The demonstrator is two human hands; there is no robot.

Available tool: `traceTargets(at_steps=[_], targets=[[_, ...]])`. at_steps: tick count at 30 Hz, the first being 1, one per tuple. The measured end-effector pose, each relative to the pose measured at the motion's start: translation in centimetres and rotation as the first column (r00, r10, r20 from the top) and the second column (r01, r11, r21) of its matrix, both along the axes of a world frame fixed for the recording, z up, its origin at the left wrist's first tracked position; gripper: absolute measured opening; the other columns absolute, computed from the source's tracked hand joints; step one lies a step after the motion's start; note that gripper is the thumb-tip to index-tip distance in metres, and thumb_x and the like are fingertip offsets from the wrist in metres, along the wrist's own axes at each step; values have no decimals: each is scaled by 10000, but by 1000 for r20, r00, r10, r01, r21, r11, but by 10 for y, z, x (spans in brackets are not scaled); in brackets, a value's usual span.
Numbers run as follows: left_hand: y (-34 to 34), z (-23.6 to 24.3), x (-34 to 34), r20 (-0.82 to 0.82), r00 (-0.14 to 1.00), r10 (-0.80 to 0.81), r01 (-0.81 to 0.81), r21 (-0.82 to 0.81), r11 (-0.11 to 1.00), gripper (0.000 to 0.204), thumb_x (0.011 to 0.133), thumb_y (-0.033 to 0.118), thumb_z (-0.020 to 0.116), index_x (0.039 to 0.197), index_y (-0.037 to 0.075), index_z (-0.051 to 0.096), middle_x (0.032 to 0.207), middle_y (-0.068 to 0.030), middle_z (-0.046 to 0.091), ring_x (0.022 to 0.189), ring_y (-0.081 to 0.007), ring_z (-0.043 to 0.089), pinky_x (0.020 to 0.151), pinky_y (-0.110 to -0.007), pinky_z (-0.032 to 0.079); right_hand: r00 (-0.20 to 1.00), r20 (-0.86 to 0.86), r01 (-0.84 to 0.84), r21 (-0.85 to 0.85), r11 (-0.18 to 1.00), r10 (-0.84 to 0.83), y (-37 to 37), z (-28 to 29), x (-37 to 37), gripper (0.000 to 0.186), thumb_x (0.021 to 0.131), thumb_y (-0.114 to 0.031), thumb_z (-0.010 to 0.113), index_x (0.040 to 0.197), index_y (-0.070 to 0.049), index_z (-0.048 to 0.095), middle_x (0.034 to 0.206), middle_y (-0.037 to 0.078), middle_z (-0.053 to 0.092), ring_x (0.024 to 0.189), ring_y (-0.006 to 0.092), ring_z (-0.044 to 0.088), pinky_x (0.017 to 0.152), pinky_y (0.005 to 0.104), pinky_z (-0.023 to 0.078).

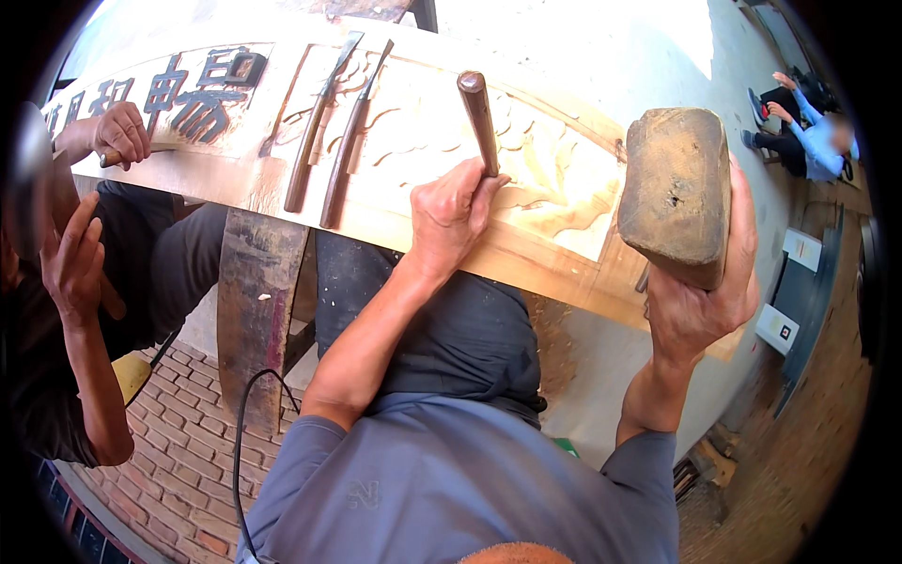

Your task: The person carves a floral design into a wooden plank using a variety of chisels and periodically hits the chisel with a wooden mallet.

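My left hand [449, 214] grips a wooden-handled chisel [478, 111], its lower end resting on the carved pale wooden board [413, 141]. The chisel leans away from me, its rounded butt end up. My right hand [703, 299] holds a worn wooden mallet block [678, 193] raised to the right of the chisel, apart from it. The board lies across in front of me, with relief carving under the chisel and dark carved characters [202, 94] at its left end.
Two spare chisels [334, 132] lie side by side on the board. Another person's hand [120, 132] holds a tool at the board's left end, and their other hand [73, 258] hangs lower left. A black cable [246, 414] crosses the brick floor. A seated person [816, 132] is far right.
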State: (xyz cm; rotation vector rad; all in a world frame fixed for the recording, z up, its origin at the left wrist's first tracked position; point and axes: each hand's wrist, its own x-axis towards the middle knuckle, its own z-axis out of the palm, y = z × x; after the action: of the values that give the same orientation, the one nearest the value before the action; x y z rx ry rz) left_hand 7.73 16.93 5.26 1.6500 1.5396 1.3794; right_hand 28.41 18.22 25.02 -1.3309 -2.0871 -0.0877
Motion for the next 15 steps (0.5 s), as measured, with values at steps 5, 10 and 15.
traceTargets(at_steps=[5, 10, 15], targets=[[2, 5, 1, -64, 998, -25, 31, 87, 996, 160, 950, 1, 875, 1066, 32, 769, 805, -94, 733, 637, -210, 693, 588, -335, 544, 999, -47, 5, 63, 998, -2, 4, 3, 1, 782, 818, -64, 1001, 1509, 46, 651, 1476, 198, 752, 1289, 334, 777, 1110, 404, 632], [7, 4, 5, -99, 990, -98, 111, 138, 984, 241, 906, -17, 856, 1101, 55, 733, 818, -103, 701, 687, -280, 720, 595, -401, 562, 962, -274, 54, 158, 986, -9, 16, 18, 11, 378, 891, 107, 832, 1263, 69, 774, 1219, 167, 824, 1020, 223, 792, 938, 366, 656], [7, 0, 2, -209, 975, -69, 100, 141, 985, 239, 903, 12, 866, 1090, 66, 728, 824, -93, 703, 691, -257, 716, 588, -400, 553, 979, 199, 49, -14, 999, -45, 26, 8, -7, 670, 880, 120, 838, 1518, -20, 686, 1452, 109, 777, 1282, 289, 767, 1049, 416, 637]])
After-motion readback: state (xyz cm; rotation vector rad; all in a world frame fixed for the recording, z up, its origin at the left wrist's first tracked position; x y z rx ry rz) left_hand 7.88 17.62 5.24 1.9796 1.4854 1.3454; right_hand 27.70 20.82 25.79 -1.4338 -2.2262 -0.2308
